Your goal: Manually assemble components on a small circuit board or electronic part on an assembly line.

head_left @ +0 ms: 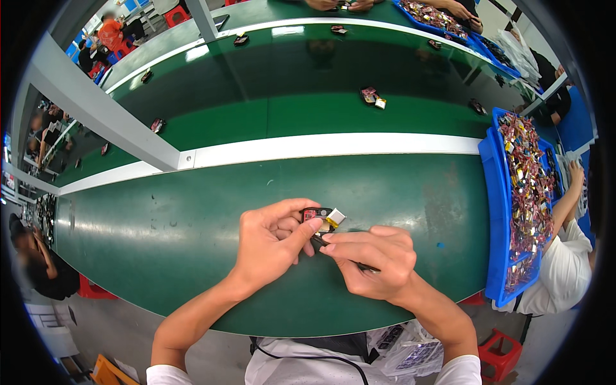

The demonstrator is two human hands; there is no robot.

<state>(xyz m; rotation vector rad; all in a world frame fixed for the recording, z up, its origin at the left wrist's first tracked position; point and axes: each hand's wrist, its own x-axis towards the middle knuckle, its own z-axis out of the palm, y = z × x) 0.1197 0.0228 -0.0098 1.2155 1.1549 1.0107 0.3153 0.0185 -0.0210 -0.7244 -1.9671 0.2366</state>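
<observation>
Over the near green work surface [160, 224], my left hand [273, 240] pinches a small dark part with a red patch and a yellowish silver end [324, 216] between thumb and fingers. My right hand [375, 260] is closed around a thin dark tool [366, 267] whose front end reaches the underside of the small part. The two hands touch at the fingertips. Most of the tool is hidden inside my right fist.
A blue tray [497, 212] heaped with several small parts stands at the right, with another person's arm [564, 205] beside it. Loose parts [372, 97] lie on the green conveyor belt beyond a white rail [333, 146]. More blue trays [436, 19] and seated people are farther off.
</observation>
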